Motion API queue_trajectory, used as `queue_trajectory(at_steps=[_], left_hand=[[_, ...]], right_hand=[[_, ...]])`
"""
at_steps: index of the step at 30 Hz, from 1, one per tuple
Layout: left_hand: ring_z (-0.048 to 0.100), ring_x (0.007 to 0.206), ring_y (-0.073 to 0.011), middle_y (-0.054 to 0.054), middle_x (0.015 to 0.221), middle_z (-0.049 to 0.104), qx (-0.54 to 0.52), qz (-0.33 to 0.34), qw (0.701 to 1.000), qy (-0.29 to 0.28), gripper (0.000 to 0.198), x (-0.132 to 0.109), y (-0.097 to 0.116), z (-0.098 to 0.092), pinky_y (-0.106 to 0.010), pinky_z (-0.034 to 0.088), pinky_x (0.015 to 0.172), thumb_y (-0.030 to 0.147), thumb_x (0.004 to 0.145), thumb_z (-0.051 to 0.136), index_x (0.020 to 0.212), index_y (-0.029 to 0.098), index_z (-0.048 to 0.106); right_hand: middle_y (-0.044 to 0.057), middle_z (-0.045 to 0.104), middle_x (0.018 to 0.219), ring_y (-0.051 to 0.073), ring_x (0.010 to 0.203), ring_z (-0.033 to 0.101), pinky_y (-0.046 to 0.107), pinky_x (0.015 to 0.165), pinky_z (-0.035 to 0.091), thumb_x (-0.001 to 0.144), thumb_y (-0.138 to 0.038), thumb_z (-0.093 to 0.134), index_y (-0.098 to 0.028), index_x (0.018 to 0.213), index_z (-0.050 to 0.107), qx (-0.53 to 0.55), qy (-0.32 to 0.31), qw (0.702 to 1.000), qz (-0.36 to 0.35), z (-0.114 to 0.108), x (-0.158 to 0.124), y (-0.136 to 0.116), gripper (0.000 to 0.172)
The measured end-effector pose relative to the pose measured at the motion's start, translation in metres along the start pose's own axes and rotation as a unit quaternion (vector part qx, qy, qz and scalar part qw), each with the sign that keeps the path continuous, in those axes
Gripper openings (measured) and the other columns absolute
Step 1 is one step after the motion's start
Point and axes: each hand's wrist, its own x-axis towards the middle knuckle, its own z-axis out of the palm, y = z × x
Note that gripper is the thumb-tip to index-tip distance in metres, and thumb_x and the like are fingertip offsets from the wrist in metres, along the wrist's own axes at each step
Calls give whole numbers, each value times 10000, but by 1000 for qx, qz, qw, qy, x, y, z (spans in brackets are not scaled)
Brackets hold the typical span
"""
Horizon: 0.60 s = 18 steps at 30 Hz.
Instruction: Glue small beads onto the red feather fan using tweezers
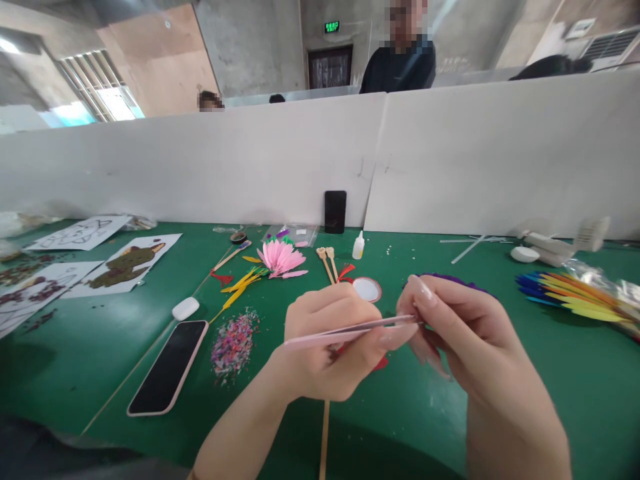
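Observation:
My left hand [325, 347] is closed round a thin wooden stick [325, 440] that runs down toward me, with a bit of red material [382, 363] showing under the fingers. A pink pair of tweezers [345, 331] lies across it, pinched at its right end by the closed fingers of my right hand [460, 333]. Behind my right hand a purple feathered piece [457, 280] rests on the green table [100, 360].
A phone [169, 367] and a white case [185, 308] lie to the left beside a pile of coloured scraps [233, 343]. Further back are a pink feather flower [280, 257], a glue bottle [358, 245] and a round lid [367, 289]. Coloured feathers [570, 293] lie at the right. People stand behind the white partition [250, 160].

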Motion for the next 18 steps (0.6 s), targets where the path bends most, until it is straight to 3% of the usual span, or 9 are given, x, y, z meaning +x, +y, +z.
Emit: queue_trajectory(at_steps=[13,18], left_hand=[[474,503,-82,2,559,553,9,-1,1000,-12,167,1,-1,-3,-214,369,425,167,814,588,648,146,574],[478,506,-85,6,553,547,1,-10,1000,-9,162,1,-2,-4,-211,376,430,184,825,577,666,150,588]], right_hand=[[-64,446,458,31,339,360,148,314,271,898,-408,532,-187,671,548,-29,-4,1000,-1,0,2,0,317],[-62,448,473,31,367,367,142,353,322,919,-400,498,-185,685,540,-51,-11,999,-13,-3,1,-1,321]])
